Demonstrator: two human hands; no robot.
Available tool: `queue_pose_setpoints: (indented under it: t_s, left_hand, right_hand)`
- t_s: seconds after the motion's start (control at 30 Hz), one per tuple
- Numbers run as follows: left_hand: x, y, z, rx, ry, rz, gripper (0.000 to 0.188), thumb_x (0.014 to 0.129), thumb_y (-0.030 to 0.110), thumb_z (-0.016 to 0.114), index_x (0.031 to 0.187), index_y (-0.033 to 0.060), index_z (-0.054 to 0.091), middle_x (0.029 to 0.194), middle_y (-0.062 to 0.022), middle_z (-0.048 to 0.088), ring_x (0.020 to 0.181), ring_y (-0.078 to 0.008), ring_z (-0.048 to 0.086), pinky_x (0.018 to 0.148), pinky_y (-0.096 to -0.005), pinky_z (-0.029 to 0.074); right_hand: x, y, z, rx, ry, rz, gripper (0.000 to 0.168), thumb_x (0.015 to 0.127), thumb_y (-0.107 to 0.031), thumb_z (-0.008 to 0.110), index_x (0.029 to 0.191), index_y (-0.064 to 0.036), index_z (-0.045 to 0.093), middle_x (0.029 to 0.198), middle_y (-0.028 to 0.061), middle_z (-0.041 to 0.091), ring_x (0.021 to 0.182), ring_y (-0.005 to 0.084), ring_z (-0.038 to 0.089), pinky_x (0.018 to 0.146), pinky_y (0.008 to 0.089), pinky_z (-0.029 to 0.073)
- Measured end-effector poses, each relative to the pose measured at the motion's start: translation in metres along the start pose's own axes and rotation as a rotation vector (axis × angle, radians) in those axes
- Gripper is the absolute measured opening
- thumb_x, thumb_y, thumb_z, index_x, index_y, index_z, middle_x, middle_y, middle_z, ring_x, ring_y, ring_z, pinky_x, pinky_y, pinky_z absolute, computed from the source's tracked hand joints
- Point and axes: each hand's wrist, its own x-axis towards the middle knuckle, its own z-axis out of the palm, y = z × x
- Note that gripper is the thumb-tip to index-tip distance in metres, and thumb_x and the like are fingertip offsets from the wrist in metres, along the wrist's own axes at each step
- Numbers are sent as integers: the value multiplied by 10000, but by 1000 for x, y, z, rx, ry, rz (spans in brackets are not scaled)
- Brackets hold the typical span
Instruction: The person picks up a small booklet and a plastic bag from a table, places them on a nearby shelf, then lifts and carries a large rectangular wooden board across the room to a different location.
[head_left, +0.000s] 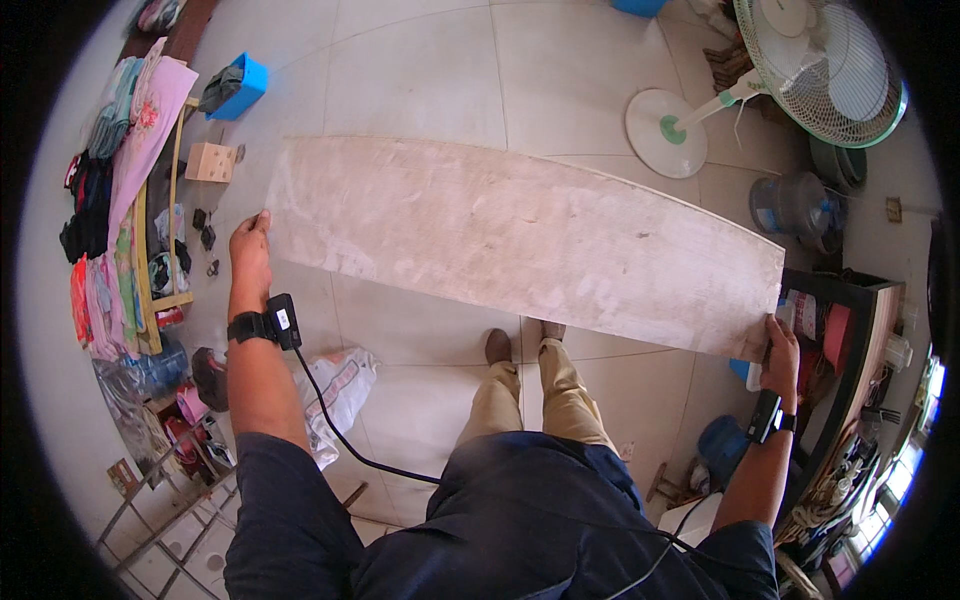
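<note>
A long, pale wooden board (517, 232) spans the space before me, held up off the tiled floor by its two short ends. My left hand (251, 244) grips the left end, with the thumb near the edge. At the lower right corner, my right hand (781, 345) has hold of the other end; some of its fingers are hidden behind the board. The board's face is whitish and scuffed, with a few small dark marks. Its right end appears lower in the picture than its left. Each wrist wears a black strapped device.
A standing fan (666, 135) stands at the upper right. Water jugs (787, 206) and a dark-framed shelf (840, 281) are on the right. To the left are a rack of clothes (142, 195), a blue bin (247, 86) and a wooden block (210, 163). A white sack (341, 390) lies near my feet.
</note>
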Motion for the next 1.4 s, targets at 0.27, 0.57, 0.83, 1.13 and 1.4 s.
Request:
queue_pose_setpoints:
  t_s: [0.27,0.57,0.83,1.13,1.4]
  left_hand:
    - [-8,13,5,422,28,127,436,978,257,624,1272,-63,593,1200,-175,672,1103,-232,622,966,-320,462]
    - [-25,31,30,400,70,116,534,985,252,603,1384,-79,478,1295,-243,604,1201,-307,590,1039,-354,430]
    - [-11,18,20,568,84,172,530,981,258,606,1379,-71,487,1348,-242,578,1239,-307,566,1054,-359,417]
    - [-2,-21,-6,263,-35,0,514,983,217,618,1393,-57,471,1312,-168,600,1164,-246,574,1012,-336,422]
    - [-20,-3,2,128,17,-108,497,971,196,643,1397,-6,484,917,-2,605,573,-59,374,494,-243,327]
  right_hand:
    - [1,13,-5,52,58,-31,375,1002,-276,607,1209,36,627,1063,75,682,928,182,654,801,310,540]
    - [-12,9,8,-36,68,-34,400,1005,-338,601,1230,-9,632,1066,42,667,931,133,594,812,289,467]
    - [-5,17,4,-57,108,-66,345,999,-360,611,1176,-69,668,990,-21,673,859,84,583,792,253,466]
    - [-7,23,7,-5,141,-10,286,999,-281,608,1130,-34,669,918,7,661,774,118,573,716,267,465]
    - [-11,14,17,9,189,27,284,984,-283,625,1115,-34,670,888,-3,648,748,108,564,671,268,458]
